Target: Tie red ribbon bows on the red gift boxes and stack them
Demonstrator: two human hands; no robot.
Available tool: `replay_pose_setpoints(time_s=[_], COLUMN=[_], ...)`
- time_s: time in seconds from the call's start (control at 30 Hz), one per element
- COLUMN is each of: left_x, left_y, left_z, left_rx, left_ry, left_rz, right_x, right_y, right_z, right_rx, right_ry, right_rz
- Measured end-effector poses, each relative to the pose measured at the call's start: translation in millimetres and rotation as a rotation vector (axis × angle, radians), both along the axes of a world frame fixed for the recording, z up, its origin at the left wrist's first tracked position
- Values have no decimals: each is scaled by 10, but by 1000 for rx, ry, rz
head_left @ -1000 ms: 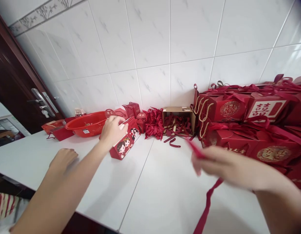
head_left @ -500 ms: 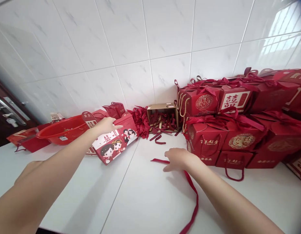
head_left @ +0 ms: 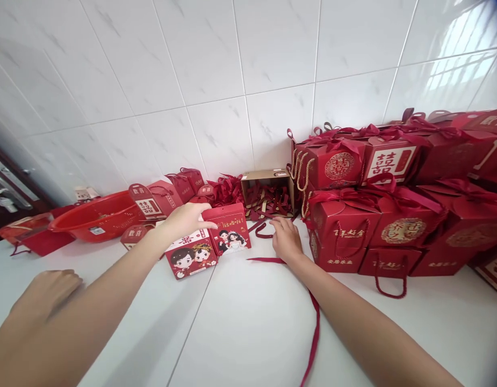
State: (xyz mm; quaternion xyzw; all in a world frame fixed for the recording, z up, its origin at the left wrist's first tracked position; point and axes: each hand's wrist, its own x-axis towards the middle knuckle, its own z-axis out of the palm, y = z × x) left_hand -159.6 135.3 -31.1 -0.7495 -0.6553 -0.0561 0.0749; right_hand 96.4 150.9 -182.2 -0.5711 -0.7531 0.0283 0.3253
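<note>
My left hand (head_left: 189,221) is closed on the top of a red gift box (head_left: 194,255), thumb on its near side. Cartoon couples are printed on the box's faces, and it stands tilted towards me. My right hand (head_left: 286,239) is low over the white table, its fingers curled together at a short dark red strap (head_left: 259,231). The fingertips meet the strap's end; their grip is partly hidden. A long red ribbon (head_left: 315,333) passes beneath my right wrist and runs towards the front edge.
An open cardboard box (head_left: 268,174) of short straps stands against the tiled wall, beside a heap of red ribbons (head_left: 226,189). Stacked red gift boxes (head_left: 345,231) fill the right. At left are a red plastic basket (head_left: 99,215), more gift boxes and another person's hand (head_left: 47,293).
My left hand has brought the gift box to the right and turned it, showing more of its second face. My right hand has reached farther away, from the ribbon to the loose straps, its fingers curling.
</note>
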Motion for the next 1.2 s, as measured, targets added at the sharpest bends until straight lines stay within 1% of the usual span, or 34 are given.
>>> replay_pose_setpoints(time_s=[0.03,0.07,0.1,0.13,0.17,0.2,0.23,0.27,0.3,0.33,0.37,0.43,0.57,0.63,0.73,0.83,0.9,0.97,1.03,1.1,1.13,1.2], left_x=[51,121,207,303,402,498,585,660,720,765,794,816,790,790,842,935,991,1024,1027,1013,1005,1000], left_y=[-67,-148,-236,-325,-408,-478,-532,-569,-591,-600,-599,-585,-566,-559,-512,-423,-390,-420,-512,-628,-679,-748], left_z=[-51,-139,-264,-423,-608,-804,-995,-1168,-1309,-1413,-1479,-1520,-1469,-1467,-1506,-1554,-1572,-1567,-1537,-1489,-1464,-1419], left_rx=[57,121,277,409,501,541,551,519,421,341,276,208,164,142,140,176,205,209,164,91,60,30], left_ry=[-16,-30,-112,-201,-282,-341,-371,-378,-365,-360,-365,-413,-516,-558,-701,-827,-895,-959,-988,-984,-979,-974], left_rz=[-18,-36,-92,-171,-269,-382,-491,-579,-661,-723,-757,-766,-702,-671,-577,-447,-369,-339,-395,-498,-545,-601], right_x=[-18,-46,-83,-126,-174,-222,-269,-311,-347,-376,-397,-421,-417,-404,-386,-351,-292,-190,-54,86,146,228], right_y=[54,118,193,276,367,460,554,643,725,798,860,950,995,956,807,489,168,-206,-568,-847,-941,-1035], right_z=[17,34,47,56,59,55,46,31,11,-12,-38,-91,-151,-140,-84,-54,-78,-124,-162,-169,-161,-134], right_rx=[26,45,56,60,58,52,43,32,20,7,-7,-42,-90,-83,-31,43,83,106,114,114,114,121], right_ry=[20,41,60,77,92,103,111,117,122,127,134,150,190,229,324,422,456,461,446,418,403,377], right_rz=[4,3,-2,-5,-5,1,14,34,56,74,85,77,30,17,-3,-2,34,95,152,192,206,226])
